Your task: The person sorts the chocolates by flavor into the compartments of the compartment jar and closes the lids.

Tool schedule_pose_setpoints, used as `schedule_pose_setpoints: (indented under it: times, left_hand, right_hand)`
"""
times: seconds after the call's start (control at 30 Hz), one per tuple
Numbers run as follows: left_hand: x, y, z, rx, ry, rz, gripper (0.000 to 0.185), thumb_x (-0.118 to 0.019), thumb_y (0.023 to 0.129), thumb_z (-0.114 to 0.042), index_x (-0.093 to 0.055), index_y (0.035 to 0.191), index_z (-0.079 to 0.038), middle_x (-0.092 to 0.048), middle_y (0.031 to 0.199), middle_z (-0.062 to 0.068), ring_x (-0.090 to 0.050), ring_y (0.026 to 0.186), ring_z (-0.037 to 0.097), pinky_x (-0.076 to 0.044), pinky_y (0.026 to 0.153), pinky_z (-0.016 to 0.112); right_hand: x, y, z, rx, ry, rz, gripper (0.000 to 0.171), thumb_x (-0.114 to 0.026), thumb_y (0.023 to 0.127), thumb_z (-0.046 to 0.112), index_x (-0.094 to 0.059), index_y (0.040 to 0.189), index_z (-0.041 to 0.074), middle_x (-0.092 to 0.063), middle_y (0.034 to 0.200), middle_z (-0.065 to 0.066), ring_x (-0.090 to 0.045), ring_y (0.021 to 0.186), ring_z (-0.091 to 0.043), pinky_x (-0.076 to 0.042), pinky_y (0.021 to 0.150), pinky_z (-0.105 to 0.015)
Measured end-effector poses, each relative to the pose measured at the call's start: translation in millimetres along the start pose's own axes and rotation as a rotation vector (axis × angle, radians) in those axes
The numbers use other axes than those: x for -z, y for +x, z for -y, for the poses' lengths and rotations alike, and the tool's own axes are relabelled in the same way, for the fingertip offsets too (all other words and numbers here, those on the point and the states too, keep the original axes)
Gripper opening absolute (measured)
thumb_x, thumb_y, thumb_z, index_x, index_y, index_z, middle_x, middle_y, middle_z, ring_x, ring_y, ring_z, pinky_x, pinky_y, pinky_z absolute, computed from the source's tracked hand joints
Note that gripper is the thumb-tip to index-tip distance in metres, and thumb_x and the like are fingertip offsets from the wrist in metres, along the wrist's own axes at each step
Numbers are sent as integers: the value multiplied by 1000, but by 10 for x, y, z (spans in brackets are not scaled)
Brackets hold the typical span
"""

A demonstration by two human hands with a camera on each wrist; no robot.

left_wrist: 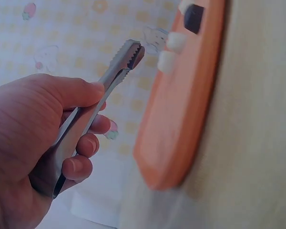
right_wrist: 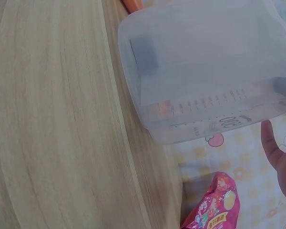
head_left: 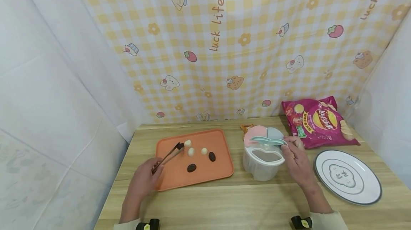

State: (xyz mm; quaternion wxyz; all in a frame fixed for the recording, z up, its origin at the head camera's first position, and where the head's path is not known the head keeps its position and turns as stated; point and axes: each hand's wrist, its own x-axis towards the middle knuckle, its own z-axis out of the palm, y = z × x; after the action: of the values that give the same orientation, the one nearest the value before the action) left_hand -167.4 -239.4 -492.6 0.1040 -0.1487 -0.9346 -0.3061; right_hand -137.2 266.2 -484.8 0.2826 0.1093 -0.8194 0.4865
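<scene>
We noted the left hand (head_left: 144, 180) gripping closed tongs (head_left: 168, 156) beside the tray's (head_left: 221, 173) white candies (head_left: 191, 151), while the right hand (head_left: 297, 162) pinched the container's (head_left: 261, 169) flap lid (head_left: 268, 139) up, keeping its mouth clear.

Makeshift home recording booth, wooden table (head_left: 224, 201) screened by white sheets (head_left: 48, 98), cartoon gingham cloth backdrop (head_left: 244, 44), snack bag (head_left: 318, 121), dinner plate (head_left: 348, 176)

Beyond the left fingers (head_left: 151, 174), silver-grey tongs (head_left: 168, 156) reach over an orange tray (head_left: 221, 167) bearing cream-white and dark brown pieces. By the right fingers (head_left: 289, 149), a translucent white container (head_left: 261, 169) has a pink, grey and pale-teal lid (head_left: 264, 135). Past them lie a magenta snack bag (head_left: 319, 121) with yellow print and a white plate (head_left: 348, 176), grey-rimmed. The worktop (head_left: 240, 205) is pale woodgrain; the backdrop (head_left: 240, 44) is yellow-and-white check with cartoon prints.
</scene>
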Motion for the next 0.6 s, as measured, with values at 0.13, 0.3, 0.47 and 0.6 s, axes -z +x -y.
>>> schedule_pose_setpoints:
  times: [0.13,0.3,0.47,0.6]
  left_hand:
    - [65,-2,-140,-92,48,-76,20,-75,95,-8,-73,115,-3,-59,83,-5,-51,66,8,-46,58,30]
    - [125,6,-422,-184,72,-125,27,-78,91,-5,-73,117,-6,-61,88,-5,-52,69,4,-48,58,29]
    - [86,21,-669,-316,-13,-135,31,-80,89,-3,-72,118,-8,-56,84,-11,-45,64,-2,-44,52,22]
    - [-12,29,-864,-388,-102,-83,32,-79,90,-4,-72,121,-11,-57,87,-13,-43,64,-3,-42,52,20]
  right_hand:
    - [0,-2,6,-10,-2,5,26,-50,105,-4,-70,121,-9,-48,124,-4,-37,119,-6,-29,96,-13]
    - [-4,-4,18,-9,9,4,26,-51,105,-4,-70,121,-9,-47,124,-2,-36,119,-7,-29,96,-14]
    - [-6,-4,23,-11,14,4,26,-50,105,-4,-70,122,-9,-47,124,-2,-37,119,-7,-29,96,-14]
    - [-7,-4,18,-13,11,0,26,-50,105,-4,-70,121,-9,-48,124,-3,-37,120,-6,-29,97,-14]
